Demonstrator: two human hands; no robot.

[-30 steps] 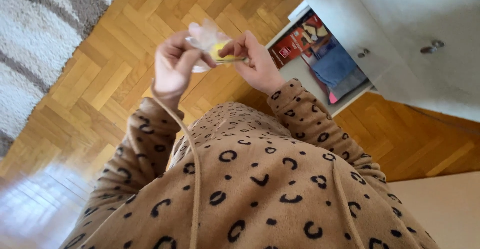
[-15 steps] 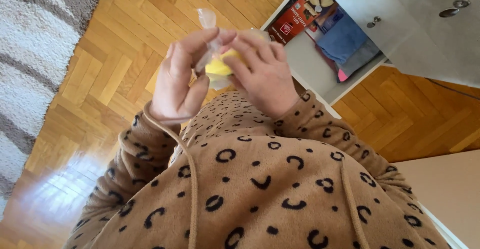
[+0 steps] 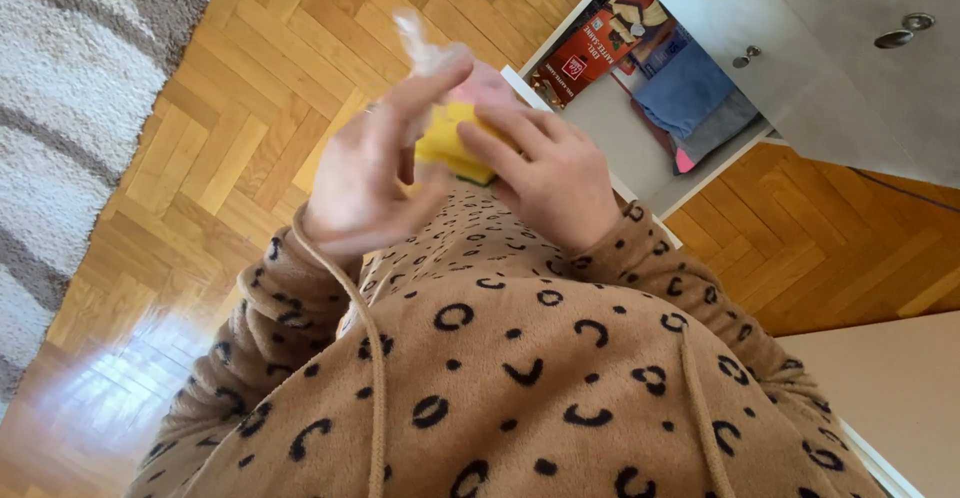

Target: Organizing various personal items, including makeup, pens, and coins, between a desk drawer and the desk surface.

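The two hands were busy getting a soft yellow sponge block (image 3: 452,145) out of its thin clear plastic wrapper (image 3: 425,46). It looked like the middle of the unwrapping step, because the sponge was partly bare while a bit of wrapper stuck up above the fingers.

The right hand (image 3: 555,178) was curled around the right side of the sponge, and its fingers (image 3: 500,148) pressed on the yellow top, so it was gripping the sponge. The left hand (image 3: 370,173) was blurry. Its fingers were bent and reached up to the wrapper, and they seemed to pinch it, but the blur made that hard to be sure of.

The sponge sat between both hands, held up in the air in front of the brown spotted fleece top (image 3: 520,378), high above the wooden floor (image 3: 250,78). A next move would probably need a firm hold on the sponge and a careful tug on the wrapper so it slid off.

A white cupboard with an open shelf (image 3: 620,128) stood near, and a grey and white rug (image 3: 70,108) lay well apart.
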